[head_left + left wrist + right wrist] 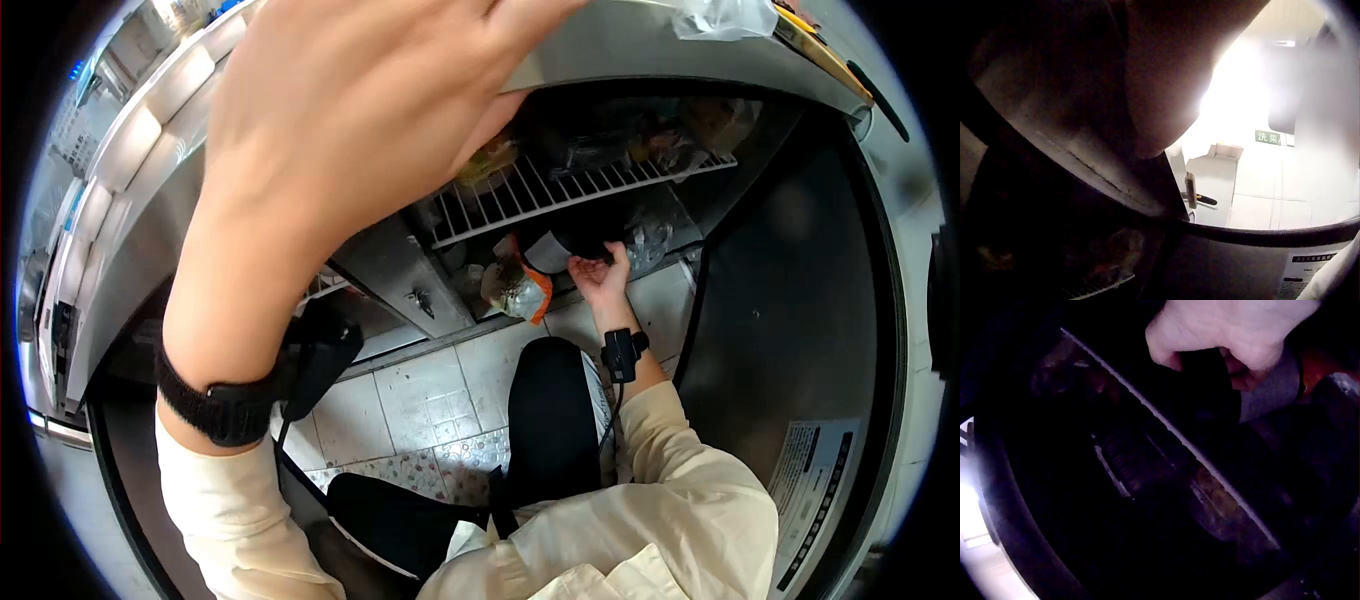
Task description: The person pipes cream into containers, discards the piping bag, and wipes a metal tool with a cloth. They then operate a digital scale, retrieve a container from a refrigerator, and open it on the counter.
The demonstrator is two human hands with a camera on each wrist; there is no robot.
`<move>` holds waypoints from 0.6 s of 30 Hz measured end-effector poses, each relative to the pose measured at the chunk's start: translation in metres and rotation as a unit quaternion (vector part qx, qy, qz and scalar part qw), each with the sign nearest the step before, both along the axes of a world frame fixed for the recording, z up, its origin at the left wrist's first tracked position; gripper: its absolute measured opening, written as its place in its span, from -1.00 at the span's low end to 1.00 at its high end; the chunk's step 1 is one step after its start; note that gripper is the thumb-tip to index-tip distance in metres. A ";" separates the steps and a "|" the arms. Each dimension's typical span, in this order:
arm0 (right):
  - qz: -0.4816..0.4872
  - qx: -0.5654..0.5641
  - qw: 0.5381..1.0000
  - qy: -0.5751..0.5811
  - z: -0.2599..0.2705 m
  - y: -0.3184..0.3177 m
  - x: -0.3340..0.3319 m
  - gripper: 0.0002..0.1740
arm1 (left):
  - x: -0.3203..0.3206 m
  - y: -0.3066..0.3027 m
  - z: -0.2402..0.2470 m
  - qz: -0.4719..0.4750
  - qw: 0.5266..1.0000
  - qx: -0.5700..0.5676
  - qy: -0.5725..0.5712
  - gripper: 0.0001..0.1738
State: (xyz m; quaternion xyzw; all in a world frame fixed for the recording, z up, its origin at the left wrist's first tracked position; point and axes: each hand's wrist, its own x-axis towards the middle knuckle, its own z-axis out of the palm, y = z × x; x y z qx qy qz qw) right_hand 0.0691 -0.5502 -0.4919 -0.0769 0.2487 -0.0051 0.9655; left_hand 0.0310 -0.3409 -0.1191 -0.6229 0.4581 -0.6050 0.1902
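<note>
My right hand (601,277) is low in the open fridge cabinet, its fingers and thumb gripping a dark container with a pale label (547,254). In the right wrist view, the curled fingers (1254,378) close on its black part, beside the grey label (1269,394). An orange-edged plastic bag (518,291) lies to its left and a clear plastic bag (650,245) to its right. My left hand (350,110) is raised high at the steel counter's front edge (640,50); its fingertips run out of the head view, and the left wrist view shows one dark, straight digit.
A white wire shelf (585,195) holding bagged things spans the cabinet above my right hand. One black door (800,300) stands open on the right. A steel divider (415,275) is left of the bag. White tiles (430,385) cover the floor beneath my knees.
</note>
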 end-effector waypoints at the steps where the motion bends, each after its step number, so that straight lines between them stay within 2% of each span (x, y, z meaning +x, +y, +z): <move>1: -0.001 -0.003 1.000 0.001 0.002 0.003 -0.009 -0.63 | 0.003 -0.001 0.003 -0.043 0.999 0.001 -0.014 -0.46; 3: -0.033 -0.007 0.999 0.025 0.004 0.008 -0.027 -0.64 | 0.003 0.000 0.001 -0.063 0.998 -0.013 -0.018 -0.51; 5: -0.019 0.000 1.000 0.013 0.000 0.004 -0.044 -0.68 | 0.001 0.005 0.003 -0.005 0.999 0.011 -0.052 -0.58; 6: -0.012 -0.014 0.999 -0.033 -0.002 0.000 -0.055 -0.70 | 0.003 0.003 0.001 -0.053 0.998 -0.004 -0.036 -0.63; 7: -0.005 -0.027 0.996 -0.081 -0.001 -0.001 -0.063 -0.72 | 0.003 0.003 0.000 -0.055 0.998 -0.003 -0.031 -0.63; 9: -0.032 -0.048 0.995 -0.078 0.016 -0.002 -0.076 -0.73 | 0.000 0.003 0.001 -0.064 0.998 -0.009 -0.023 -0.65; 10: -0.001 -0.091 0.991 -0.094 0.025 -0.012 -0.082 -0.70 | -0.013 0.003 0.001 -0.001 1.000 -0.007 0.021 -0.62; 11: 0.028 -0.134 0.985 -0.106 0.047 -0.013 -0.090 -0.67 | -0.028 0.003 0.002 -0.007 1.000 -0.006 0.030 -0.62; 12: 0.004 -0.204 0.974 -0.103 0.069 -0.007 -0.095 -0.69 | -0.041 0.005 0.003 0.031 0.982 -0.022 0.187 -0.65; 13: -0.003 -0.206 0.974 -0.095 0.073 -0.012 -0.098 -0.69 | -0.045 0.005 0.008 0.067 0.938 -0.038 0.337 -0.66; 14: 0.066 -0.237 0.967 -0.068 0.067 -0.025 -0.100 -0.74 | -0.035 0.005 -0.007 -0.079 0.968 -0.102 0.218 -0.77; 15: 0.139 -0.269 0.952 -0.042 0.072 -0.034 -0.101 -0.78 | -0.051 0.019 -0.002 -0.086 0.951 -0.039 0.293 -0.49; 16: 0.217 -0.323 0.921 0.009 0.090 -0.034 -0.105 -0.87 | -0.073 0.032 0.000 -0.110 0.924 -0.056 0.362 -0.54; 18: 0.230 -0.501 0.834 0.011 0.132 -0.016 -0.127 -0.91 | -0.109 0.061 0.009 -0.108 0.899 -0.121 0.407 -0.61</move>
